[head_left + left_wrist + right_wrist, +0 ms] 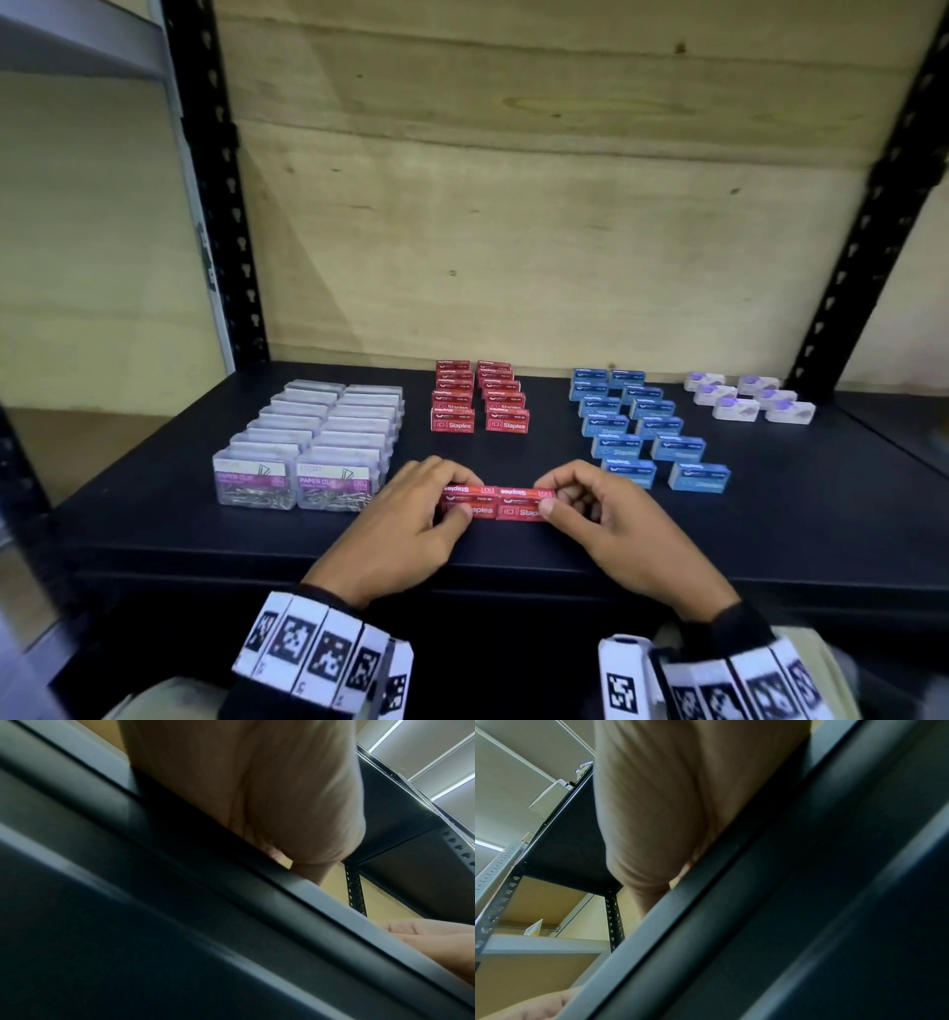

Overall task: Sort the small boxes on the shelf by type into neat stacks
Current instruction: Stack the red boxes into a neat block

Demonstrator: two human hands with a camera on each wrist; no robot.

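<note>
Two red staple boxes sit side by side near the front of the black shelf [770,514] in the head view. My left hand [411,509] grips the left red box [472,501], thumb on its front face and fingers behind. My right hand [590,506] pinches the right red box [521,502] the same way. Behind them stand two rows of red staple boxes [480,398]. Both wrist views show only the palm [257,791] [667,801] and the shelf's front edge [180,902] [782,902]; the boxes are hidden there.
Clear paper clip boxes [308,442] stand in two rows at the left. Blue staple boxes [647,431] form two rows at the right, and white-purple boxes [750,398] sit at the far right. Black uprights [221,180] frame the wooden back panel [513,205].
</note>
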